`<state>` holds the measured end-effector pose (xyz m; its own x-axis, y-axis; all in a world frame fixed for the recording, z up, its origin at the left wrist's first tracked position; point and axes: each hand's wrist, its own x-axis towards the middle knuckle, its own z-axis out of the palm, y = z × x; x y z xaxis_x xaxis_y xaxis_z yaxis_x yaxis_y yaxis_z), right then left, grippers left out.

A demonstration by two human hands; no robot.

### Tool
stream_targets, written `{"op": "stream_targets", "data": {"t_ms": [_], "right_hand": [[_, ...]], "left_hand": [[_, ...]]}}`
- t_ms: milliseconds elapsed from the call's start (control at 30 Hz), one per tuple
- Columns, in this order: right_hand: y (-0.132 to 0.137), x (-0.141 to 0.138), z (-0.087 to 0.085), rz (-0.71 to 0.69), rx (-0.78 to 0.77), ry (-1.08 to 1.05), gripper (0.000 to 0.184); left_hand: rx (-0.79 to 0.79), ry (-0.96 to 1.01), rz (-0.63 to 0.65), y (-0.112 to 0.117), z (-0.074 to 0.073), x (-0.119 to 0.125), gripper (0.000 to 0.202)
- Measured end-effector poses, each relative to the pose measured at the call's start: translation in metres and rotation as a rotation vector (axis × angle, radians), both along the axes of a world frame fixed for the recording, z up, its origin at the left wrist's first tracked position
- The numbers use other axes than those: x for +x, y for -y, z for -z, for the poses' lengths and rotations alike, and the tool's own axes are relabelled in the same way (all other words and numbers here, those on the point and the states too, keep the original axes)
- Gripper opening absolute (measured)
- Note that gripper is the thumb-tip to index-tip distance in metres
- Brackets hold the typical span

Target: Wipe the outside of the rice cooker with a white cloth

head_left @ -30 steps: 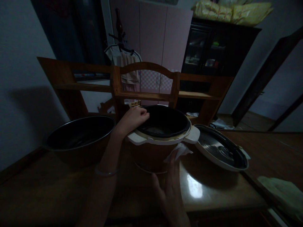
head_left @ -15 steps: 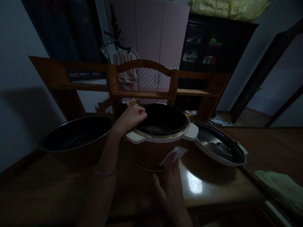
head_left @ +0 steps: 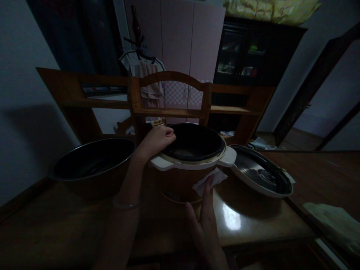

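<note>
An electric cooker body (head_left: pixel 177 183) with a white rim and side handles stands on the wooden desk, its dark inside facing up. At its left rim rests my left hand (head_left: pixel 159 141), fingers curled closed over the edge; the fingertips are hidden. My right hand (head_left: pixel 206 227) presses a white tissue (head_left: pixel 217 179) against the right front of the cooker's wall, its fingers nearly straight behind it. To the left sits a dark inner pot (head_left: pixel 97 161). The cooker's round lid (head_left: pixel 260 172), metal inner side up, lies to the right.
Behind the cooker rises a wooden shelf frame (head_left: pixel 171 77) along the desk's back. Pale cloth (head_left: pixel 332 221) lies at the lower right. Light glares off the desk top (head_left: pixel 253 225). Farther back are a pink wardrobe (head_left: pixel 177 41) and a dark cabinet (head_left: pixel 261 56).
My right hand has shifted slightly up and to the right along the cooker's wall, carrying the tissue. The left hand stays at the rim almost unmoved.
</note>
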<state>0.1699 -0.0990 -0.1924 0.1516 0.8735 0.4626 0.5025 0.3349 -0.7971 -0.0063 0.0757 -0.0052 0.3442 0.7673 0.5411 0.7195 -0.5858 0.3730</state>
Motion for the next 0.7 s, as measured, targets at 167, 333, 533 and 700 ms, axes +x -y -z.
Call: {"op": "stream_targets", "data": {"t_ms": [167,333,533,700], "right_hand": [[0.007,-0.002,0.015,0.003,0.002,0.108,0.086],[0.021,-0.008,0.034,-0.063,0.0,0.191,0.086],[0.035,0.015,0.037,-0.04,-0.023,-0.129,0.069],[0.001,0.059,0.029,0.01,0.084,-0.255,0.077]], "left_hand": [[-0.008,-0.006,0.006,0.001,-0.001,0.001,0.036],[-0.016,-0.01,-0.005,0.001,-0.002,0.002,0.036],[-0.011,-0.009,-0.012,0.002,-0.001,0.001,0.038],[0.003,-0.009,0.0,0.001,-0.001,0.001,0.036]]}}
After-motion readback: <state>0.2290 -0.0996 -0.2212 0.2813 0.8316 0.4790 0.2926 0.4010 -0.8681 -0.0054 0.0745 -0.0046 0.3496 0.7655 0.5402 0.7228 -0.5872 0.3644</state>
